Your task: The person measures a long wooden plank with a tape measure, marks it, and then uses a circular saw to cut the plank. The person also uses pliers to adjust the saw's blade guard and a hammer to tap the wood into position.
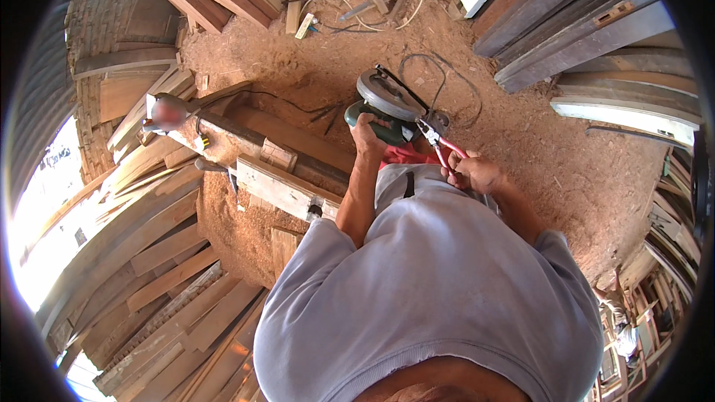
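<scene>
A green circular saw (386, 132) with a grey round guard and a dark flat base plate is held up in front of my body. My left hand (366, 136) is closed around its green housing. In my right hand (475, 171) is a pair of pliers (441, 147) with red handles and metal jaws. The jaws point up and left and reach the side of the saw near its guard. Whether they grip a part of it is too small to tell. Red cloth (406, 155) shows below the saw, on my lap.
Left of me stands a wooden workbench (298, 164) with a pale board (279, 184) along its side and a yellow-black tape measure (201, 140) on top. Sawdust covers the floor (551, 156), where a dark cord (447, 67) loops. Stacked planks (179, 268) line the sides.
</scene>
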The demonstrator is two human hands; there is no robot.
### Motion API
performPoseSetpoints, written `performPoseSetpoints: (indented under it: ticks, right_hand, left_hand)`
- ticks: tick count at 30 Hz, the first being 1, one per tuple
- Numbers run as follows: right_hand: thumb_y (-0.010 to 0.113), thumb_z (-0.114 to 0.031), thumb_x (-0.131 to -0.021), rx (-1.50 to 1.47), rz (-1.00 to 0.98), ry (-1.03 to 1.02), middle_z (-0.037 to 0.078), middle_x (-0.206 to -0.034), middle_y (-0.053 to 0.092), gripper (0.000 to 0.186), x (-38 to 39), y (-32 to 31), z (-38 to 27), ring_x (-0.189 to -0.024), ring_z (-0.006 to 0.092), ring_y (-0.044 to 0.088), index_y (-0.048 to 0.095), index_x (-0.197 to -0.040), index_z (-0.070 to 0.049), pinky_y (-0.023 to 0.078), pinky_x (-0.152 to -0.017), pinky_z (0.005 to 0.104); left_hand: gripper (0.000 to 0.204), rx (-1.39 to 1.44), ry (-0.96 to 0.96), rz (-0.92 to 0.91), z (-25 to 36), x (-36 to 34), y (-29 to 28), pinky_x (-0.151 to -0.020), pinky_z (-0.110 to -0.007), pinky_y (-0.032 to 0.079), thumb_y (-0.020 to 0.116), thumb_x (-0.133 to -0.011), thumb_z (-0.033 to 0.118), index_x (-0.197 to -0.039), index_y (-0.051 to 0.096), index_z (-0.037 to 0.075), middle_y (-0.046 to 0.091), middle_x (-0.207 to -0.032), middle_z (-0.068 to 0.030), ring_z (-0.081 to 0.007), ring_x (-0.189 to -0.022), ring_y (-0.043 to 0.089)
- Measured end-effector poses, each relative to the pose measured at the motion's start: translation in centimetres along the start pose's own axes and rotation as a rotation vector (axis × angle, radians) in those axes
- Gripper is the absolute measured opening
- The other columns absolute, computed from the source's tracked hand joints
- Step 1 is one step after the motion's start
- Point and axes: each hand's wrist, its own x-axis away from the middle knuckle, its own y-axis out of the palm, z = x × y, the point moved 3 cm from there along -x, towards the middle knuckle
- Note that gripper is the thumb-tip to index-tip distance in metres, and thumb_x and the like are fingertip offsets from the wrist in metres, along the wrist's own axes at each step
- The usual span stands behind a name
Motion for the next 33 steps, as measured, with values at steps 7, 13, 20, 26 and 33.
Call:
performPoseSetpoints:
  ticks: [7,13,20,26,33]
  right_hand:
    - [0.053,-0.006,-0.084,0.198,0.048,-0.077,0.014,-0.101,0.068,0.02,0.4,1.0,-0.7,-0.078,0.0189,0.065,0.063,-0.101,-0.006,0.051,-0.068,0.0311]
    - [0.055,-0.01,-0.079,0.819,0.2,-0.078,0.008,-0.077,0.065,0.022,1.0,1.2,-2.6,-0.068,0.0164,0.061,0.067,-0.095,-0.002,0.047,-0.062,0.0325]
    - [0.055,-0.008,-0.078,0.849,0.179,-0.094,0.005,-0.071,0.061,0.017,1.2,1.2,-2.5,-0.064,0.0146,0.057,0.066,-0.09,-0.003,0.044,-0.057,0.0331]
    - [0.053,-0.01,-0.083,0.631,0.203,0.037,0.001,-0.068,0.058,0.01,1.2,1.8,-2.4,-0.061,0.0103,0.055,0.061,-0.078,-0.007,0.044,-0.054,0.0299]
    - [0.054,-0.015,-0.091,0.242,0.071,-0.011,0.004,-0.086,0.064,0.005,-0.3,-0.6,1.0,-0.068,0.0099,0.056,0.057,-0.089,-0.011,0.046,-0.06,0.0254]
  left_hand:
    - [0.007,-0.037,0.079,-0.072,0.3,-0.1,1.5,-0.055,-0.037,0.05,0.056,-0.075,0.003,-0.079,0.051,0.004,0.05,-0.068,-0.0068,-0.0218,-0.056,0.052]
    - [0.007,-0.139,0.069,-0.076,0.0,0.0,1.9,-0.057,-0.036,0.048,0.057,-0.076,0.005,-0.079,0.052,0.006,0.05,-0.07,-0.0052,-0.0191,-0.06,0.051]
    - [0.008,-0.098,0.063,-0.064,-0.7,-0.3,0.9,-0.053,-0.039,0.05,0.055,-0.076,0.002,-0.084,0.053,0.001,0.052,-0.067,-0.0098,-0.0233,-0.055,0.053]
    - [0.007,-0.129,0.056,-0.048,-0.9,-0.4,0.7,-0.054,-0.037,0.049,0.056,-0.076,0.003,-0.083,0.053,0.003,0.052,-0.068,-0.0083,-0.0224,-0.057,0.053]
    - [0.011,-0.097,0.127,-0.086,-0.1,-0.4,1.4,-0.05,-0.037,0.049,0.054,-0.077,0.002,-0.088,0.051,0.003,0.051,-0.068,-0.0083,-0.0215,-0.053,0.052]
